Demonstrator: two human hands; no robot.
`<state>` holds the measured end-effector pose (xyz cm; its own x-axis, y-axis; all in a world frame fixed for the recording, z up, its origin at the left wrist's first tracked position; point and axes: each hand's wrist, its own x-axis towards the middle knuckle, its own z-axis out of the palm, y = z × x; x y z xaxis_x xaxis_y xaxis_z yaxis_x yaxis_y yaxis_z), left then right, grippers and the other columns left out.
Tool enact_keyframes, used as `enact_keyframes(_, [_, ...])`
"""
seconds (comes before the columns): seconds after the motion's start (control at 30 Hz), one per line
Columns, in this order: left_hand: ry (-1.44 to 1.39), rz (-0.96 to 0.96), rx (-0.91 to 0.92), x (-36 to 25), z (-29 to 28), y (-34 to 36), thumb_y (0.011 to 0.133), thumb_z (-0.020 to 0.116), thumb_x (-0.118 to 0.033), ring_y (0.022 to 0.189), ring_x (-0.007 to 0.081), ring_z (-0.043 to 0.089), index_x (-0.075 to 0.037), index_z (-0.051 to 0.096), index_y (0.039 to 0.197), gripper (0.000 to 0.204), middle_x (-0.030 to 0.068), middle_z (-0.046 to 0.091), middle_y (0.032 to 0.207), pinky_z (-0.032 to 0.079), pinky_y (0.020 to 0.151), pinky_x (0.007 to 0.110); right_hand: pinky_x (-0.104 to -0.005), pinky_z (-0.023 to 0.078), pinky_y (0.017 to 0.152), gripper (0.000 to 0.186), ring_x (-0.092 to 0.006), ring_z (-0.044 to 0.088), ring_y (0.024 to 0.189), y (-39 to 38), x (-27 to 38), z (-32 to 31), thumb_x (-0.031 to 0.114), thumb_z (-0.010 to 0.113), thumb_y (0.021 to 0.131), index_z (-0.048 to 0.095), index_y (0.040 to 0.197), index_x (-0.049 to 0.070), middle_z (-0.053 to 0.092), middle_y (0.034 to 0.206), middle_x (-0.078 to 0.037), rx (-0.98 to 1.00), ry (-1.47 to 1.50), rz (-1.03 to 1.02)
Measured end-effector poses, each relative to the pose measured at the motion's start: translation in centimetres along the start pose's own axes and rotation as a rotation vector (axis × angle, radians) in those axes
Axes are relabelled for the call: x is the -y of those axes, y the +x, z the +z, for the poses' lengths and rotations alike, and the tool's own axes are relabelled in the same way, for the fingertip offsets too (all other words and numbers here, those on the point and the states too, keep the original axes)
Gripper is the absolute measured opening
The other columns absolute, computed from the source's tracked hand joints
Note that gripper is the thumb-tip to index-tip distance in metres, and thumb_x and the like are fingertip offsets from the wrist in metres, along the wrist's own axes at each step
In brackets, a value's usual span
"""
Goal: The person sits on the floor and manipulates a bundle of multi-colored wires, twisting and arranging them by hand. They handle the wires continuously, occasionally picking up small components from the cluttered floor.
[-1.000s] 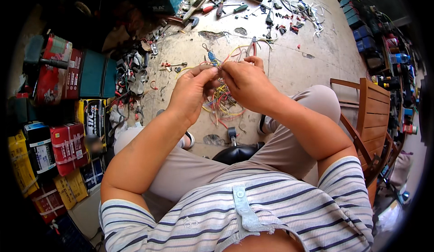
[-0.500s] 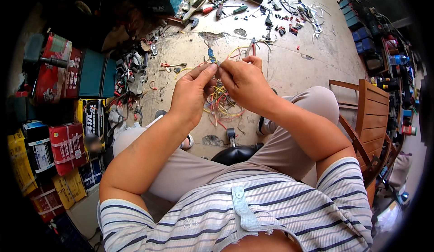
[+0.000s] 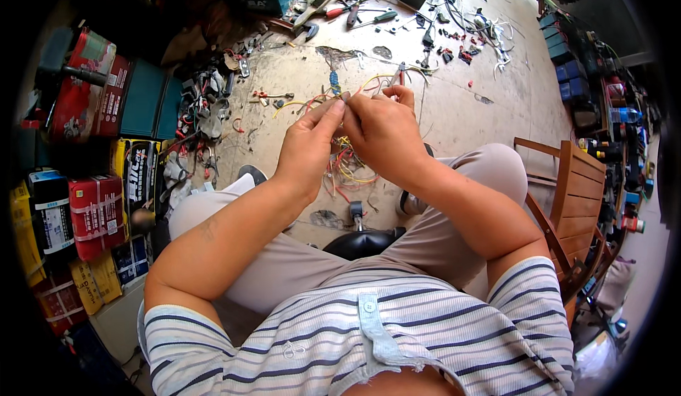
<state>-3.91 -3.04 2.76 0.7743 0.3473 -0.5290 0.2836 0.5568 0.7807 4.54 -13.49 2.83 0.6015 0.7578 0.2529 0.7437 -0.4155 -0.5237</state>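
Observation:
My left hand (image 3: 311, 144) and my right hand (image 3: 389, 128) meet fingertip to fingertip over the floor, both closed in a pinch. Thin wire is between them, mostly hidden by the fingers. Beneath and between the hands lies a loose tangle of red, yellow and white wires (image 3: 347, 165). Just beyond the fingertips is a blue bundled piece of wire (image 3: 334, 79). A red-handled tool (image 3: 401, 77) shows past my right hand's raised fingers; whether that hand touches it I cannot tell.
Screwdrivers (image 3: 383, 18), a brush (image 3: 312, 11) and wire scraps (image 3: 489, 30) lie on the floor ahead. Boxed batteries (image 3: 96, 215) are stacked at left, beside a heap of connectors (image 3: 209, 101). A wooden chair (image 3: 578, 197) stands at right. A black stool seat (image 3: 365, 243) is between my legs.
My hands stay pinched together, with small shifts of the fingers and the left hand slightly to the right. The whole view has moved a little.

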Motion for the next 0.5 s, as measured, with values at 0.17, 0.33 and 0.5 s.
enact_keyframes(0.17, [-0.066,0.019,-0.006,0.1,-0.3,0.3,0.093,0.053,-0.025,0.082,0.0061,0.054,-0.011,0.064,0.107,0.023,-0.0031,0.063,0.096,0.041,0.071,0.022,-0.0399,0.033,0.084,0.014,-0.0257,0.057,0.061,-0.2,0.3,0.4,0.013,0.052,0.086,0.055,0.074,0.006,0.056,0.058,-0.009,-0.01,0.014,-0.046])
enact_keyframes(0.33, [-0.1,0.093,-0.022,0.2,-1.0,0.7,0.093,0.053,-0.021,0.083,0.006,0.054,-0.005,0.064,0.105,0.023,0.0004,0.065,0.095,0.042,0.071,0.021,-0.0408,0.032,0.086,0.014,-0.026,0.058,0.066,-0.2,0.3,1.0,0.015,0.051,0.086,0.055,0.076,0.007,0.058,0.063,-0.009,0.063,0.039,-0.076])
enact_keyframes(0.5, [-0.035,0.159,-0.097,-0.6,-2.3,1.1,0.092,0.053,-0.022,0.084,0.0066,0.055,-0.007,0.065,0.101,0.02,0.0002,0.065,0.094,0.041,0.074,0.021,-0.0355,0.043,0.071,0.018,-0.0245,0.06,0.071,-0.2,-0.1,0.4,0.018,0.055,0.089,0.064,0.09,0.003,0.063,0.074,-0.013,0.197,0.326,0.108])
